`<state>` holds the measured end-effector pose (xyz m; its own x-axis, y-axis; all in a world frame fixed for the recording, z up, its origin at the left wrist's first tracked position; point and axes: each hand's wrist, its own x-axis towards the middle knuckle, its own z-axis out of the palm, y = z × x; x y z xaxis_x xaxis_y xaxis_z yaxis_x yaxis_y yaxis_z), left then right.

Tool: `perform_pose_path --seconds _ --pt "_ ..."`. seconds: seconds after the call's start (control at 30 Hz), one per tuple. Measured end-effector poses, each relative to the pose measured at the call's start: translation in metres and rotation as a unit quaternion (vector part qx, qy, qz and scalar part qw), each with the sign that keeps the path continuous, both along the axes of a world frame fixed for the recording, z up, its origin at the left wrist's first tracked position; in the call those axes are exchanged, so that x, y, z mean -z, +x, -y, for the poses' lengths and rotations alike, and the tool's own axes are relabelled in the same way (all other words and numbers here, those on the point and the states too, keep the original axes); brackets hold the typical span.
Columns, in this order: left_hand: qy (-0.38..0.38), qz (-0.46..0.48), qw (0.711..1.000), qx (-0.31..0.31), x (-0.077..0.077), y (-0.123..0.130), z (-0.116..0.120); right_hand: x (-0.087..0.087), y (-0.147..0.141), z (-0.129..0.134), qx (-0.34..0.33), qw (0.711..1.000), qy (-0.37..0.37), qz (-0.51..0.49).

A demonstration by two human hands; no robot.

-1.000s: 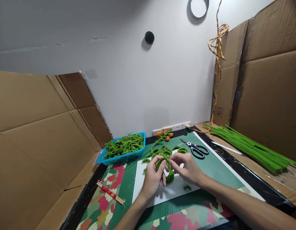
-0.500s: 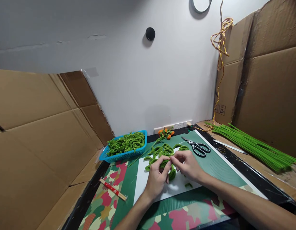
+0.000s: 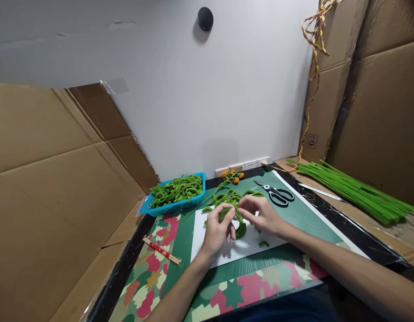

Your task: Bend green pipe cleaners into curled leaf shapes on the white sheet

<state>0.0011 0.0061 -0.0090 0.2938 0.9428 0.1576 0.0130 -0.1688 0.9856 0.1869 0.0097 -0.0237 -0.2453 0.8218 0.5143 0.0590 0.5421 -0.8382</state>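
Note:
My left hand (image 3: 216,230) is closed in a pinch on a bent green pipe cleaner (image 3: 226,213), partly hidden by the fingers. Facing it, my right hand (image 3: 263,218) has its thumb and index finger closed around what looks like the end of the same piece, just beside the left fingertips. Both hands are above a white sheet (image 3: 223,260). Bent and looped green pipe cleaners (image 3: 241,230) lie beneath and behind the hands, and a short curved piece (image 3: 264,243) rests near the right wrist.
A blue basket (image 3: 173,208) full of bent green pieces stands back left. Behind lies an orange-flowered stem (image 3: 236,176). To the right are black-handled scissors (image 3: 280,195), a metal blade (image 3: 321,192) and straight green stems (image 3: 354,190). Wrapped chopsticks (image 3: 161,250) lie left; cardboard walls (image 3: 66,192) flank the table.
My fingertips have drawn slightly apart, with green showing between them. The camera view has tilted down a little, and the things on the table appear higher.

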Motion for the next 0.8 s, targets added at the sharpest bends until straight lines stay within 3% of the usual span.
perform_pose_path --seconds 0.17,0.27,0.43,0.6,0.8 --pt "0.002 -0.002 1.0 0.008 0.001 -0.002 0.0 0.007 0.001 0.0 0.08 0.976 0.166 0.118" --pt "0.015 -0.013 1.0 0.02 0.001 -0.003 0.001 0.012 0.001 -0.002 0.107 0.955 0.239 0.139" --pt "0.009 0.007 0.999 0.032 0.002 -0.004 -0.002 0.01 0.007 -0.002 0.093 0.955 0.235 0.155" --pt "-0.009 0.001 0.999 0.045 0.003 -0.002 -0.001 0.009 0.015 -0.002 0.121 0.923 0.299 0.208" --pt "-0.016 -0.012 0.996 0.091 0.002 -0.005 0.002 0.009 0.02 -0.001 0.097 0.897 0.334 0.272"
